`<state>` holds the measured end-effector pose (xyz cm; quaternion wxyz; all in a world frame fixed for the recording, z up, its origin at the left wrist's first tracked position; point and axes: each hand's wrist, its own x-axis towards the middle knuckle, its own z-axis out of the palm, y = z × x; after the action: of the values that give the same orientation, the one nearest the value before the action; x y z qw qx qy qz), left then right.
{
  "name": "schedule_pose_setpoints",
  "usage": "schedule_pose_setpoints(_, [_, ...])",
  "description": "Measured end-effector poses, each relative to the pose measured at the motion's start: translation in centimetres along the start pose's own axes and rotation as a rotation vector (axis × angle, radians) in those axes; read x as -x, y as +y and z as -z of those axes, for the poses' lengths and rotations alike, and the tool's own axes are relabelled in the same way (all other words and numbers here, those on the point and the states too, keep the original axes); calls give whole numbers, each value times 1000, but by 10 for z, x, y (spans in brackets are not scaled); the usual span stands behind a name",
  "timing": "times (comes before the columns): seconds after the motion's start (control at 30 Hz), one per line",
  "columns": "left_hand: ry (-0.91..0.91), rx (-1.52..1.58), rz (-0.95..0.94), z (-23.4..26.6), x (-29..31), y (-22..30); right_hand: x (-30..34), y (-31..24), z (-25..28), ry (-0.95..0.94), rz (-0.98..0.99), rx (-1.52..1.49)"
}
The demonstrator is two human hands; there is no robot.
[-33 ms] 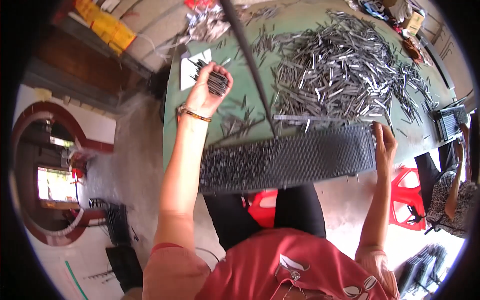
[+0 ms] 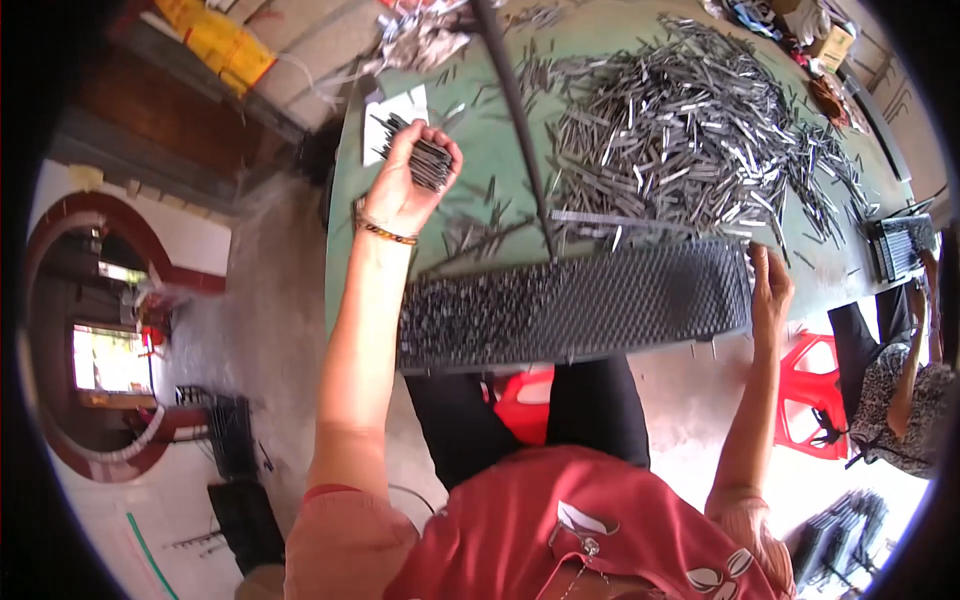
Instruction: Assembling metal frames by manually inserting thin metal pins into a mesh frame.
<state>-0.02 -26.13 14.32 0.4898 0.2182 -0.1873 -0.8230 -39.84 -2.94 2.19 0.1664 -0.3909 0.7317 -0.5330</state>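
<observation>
A long black tray (image 2: pixel 575 300) full of small holes is seen at the near edge of a green table (image 2: pixel 480 140). The tray's right end is gripped by the right hand (image 2: pixel 770 285), with its fingers curled around the end. The left hand (image 2: pixel 410 175) is held up beyond the tray's left end. A bunch of thin dark metal pins (image 2: pixel 430 160) is held in it, with the fingers closed around the bunch. A gold bracelet (image 2: pixel 385 230) is worn on that wrist. Beyond the tray's right half, a big pile of shiny metal pins (image 2: pixel 690 120) is spread over the table. A dark rod (image 2: pixel 515 110) is laid across the table, beyond the tray's middle. A red stool (image 2: pixel 810 395) is seen below the tray's right end.
</observation>
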Motion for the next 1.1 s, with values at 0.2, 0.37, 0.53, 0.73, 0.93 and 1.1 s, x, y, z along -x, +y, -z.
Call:
schedule_pose_setpoints(0.2, [133, -123, -71, 27, 145, -28, 22, 44, -8, 107, 153, 2])
schedule_pose_setpoints(0.37, [265, -108, 76, 49, 224, -85, 18, 51, -16, 177, 10, 137])
schedule_pose_setpoints(0.53, [124, -186, 266, 60, 242, -132, 34, 44, -32, 188, 88, 142])
schedule_pose_setpoints(0.73, [94, -182, 377, 65, 238, -152, 49, 30, -71, 184, 168, 9])
schedule_pose_setpoints(0.93, [12, -179, 378, 79, 223, -163, 62, 4, -86, 100, 156, 178])
schedule_pose_setpoints(1.1, [64, -194, 336, 84, 209, -161, 89, -75, -104, -105, 464, 203])
